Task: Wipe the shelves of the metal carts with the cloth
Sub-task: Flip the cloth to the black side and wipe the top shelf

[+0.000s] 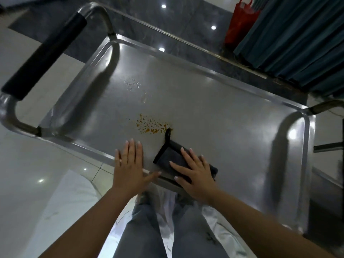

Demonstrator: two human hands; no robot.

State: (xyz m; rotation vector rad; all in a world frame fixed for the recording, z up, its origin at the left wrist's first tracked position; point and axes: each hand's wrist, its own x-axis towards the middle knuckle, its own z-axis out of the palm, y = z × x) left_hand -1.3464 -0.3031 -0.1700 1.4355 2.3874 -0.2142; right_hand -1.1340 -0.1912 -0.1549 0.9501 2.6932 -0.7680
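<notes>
head: cloth (pixel 168 152) near shelf (pixel 223 112) edge

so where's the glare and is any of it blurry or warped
Head view: ceiling lights glare off the cart shelf and the glossy floor; the handle is motion-smeared; wide-angle bowing curves the shelf rim; the hands and the cloth stay fairly sharp.

No text, label, brand, number or sign can be read anywhere in the view. The red bag (pixel 240 21), far beyond both hands at the top edge, carries a pale tag near its handle, but it is too small and blurred to show any writing. The metal shelf (pixel 204 101) and the dark cloth (pixel 167 151) bear no markings that can be made out.
</notes>
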